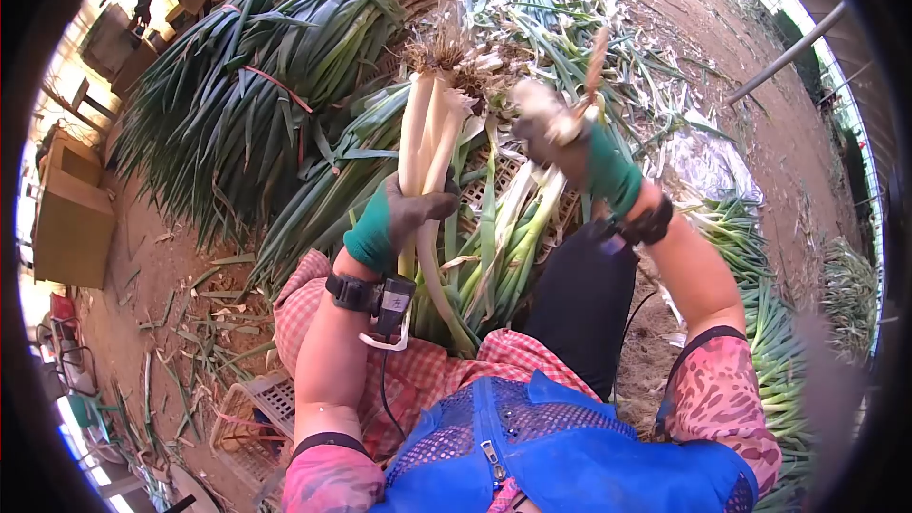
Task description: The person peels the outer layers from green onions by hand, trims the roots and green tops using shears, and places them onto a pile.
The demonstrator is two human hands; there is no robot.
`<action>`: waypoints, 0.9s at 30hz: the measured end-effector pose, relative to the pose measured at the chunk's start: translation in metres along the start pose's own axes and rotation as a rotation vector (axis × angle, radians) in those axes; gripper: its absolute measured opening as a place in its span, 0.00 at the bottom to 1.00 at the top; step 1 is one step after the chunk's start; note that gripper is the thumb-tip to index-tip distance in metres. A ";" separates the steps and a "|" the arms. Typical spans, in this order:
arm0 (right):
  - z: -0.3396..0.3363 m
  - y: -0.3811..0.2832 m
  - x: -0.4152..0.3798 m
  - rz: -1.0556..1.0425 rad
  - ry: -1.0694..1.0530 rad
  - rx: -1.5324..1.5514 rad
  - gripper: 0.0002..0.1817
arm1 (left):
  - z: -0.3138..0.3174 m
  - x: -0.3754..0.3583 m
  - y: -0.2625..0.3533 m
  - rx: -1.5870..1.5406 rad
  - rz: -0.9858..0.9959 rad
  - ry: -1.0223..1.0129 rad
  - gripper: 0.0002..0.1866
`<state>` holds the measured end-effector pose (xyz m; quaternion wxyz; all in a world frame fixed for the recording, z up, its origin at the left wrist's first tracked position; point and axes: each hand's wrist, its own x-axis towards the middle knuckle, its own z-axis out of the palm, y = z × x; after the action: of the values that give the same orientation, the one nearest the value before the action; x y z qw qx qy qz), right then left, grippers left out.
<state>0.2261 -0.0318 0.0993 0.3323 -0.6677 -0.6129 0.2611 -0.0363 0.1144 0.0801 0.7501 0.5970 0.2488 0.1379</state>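
Left hand, in a dark glove with a green cuff, is clenched around a few Welsh onion stalks just above the checked cloth on the lap, near the middle of the frame. Their shaggy roots point to the top of the frame, and the pale shanks lie side by side. Right hand is raised just beside them and blurred; a pale piece and a narrow brownish strip show at its fingers, but whether it grips them, and what they are, I cannot tell.

For good handling, I would judge the grip on the shanks about right: below the roots, firm enough to stop them rolling, yet not so tight as to bruise the white flesh. Root ends are best held level with one another and facing away from the body, with the left fingers well clear of the right hand's path. Any pull on loose skin should run along the shank, since a sideways tug could snap it.

As for writing, a small white label on the device at the left wrist bears a dark mark, too small to read surely. No brand is legible on the blue vest.
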 end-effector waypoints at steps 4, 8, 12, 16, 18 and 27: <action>0.144 -0.069 -0.066 0.034 -0.712 0.591 0.11 | -0.014 0.001 0.001 -0.067 0.033 0.047 0.15; 0.106 -0.083 -0.048 0.014 -1.084 -0.174 0.22 | -0.031 0.009 -0.015 0.009 0.050 0.041 0.17; -0.031 0.036 0.045 0.146 -0.400 -0.910 0.15 | -0.024 0.010 -0.014 -0.066 0.044 0.091 0.14; -0.176 0.161 0.087 0.257 0.303 -0.617 0.20 | -0.026 0.009 -0.014 0.002 0.034 0.099 0.16; -0.167 0.130 0.073 0.445 0.282 -0.779 0.22 | -0.026 0.009 -0.011 0.011 0.037 0.084 0.16; 0.066 0.246 -0.012 0.821 -0.112 -0.530 0.30 | -0.020 0.014 -0.013 -0.019 0.007 0.077 0.15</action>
<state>0.3337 -0.0429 -0.1313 -0.0127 -0.9005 -0.3615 0.2412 -0.0366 0.1351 0.0616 0.7451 0.5851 0.2740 0.1655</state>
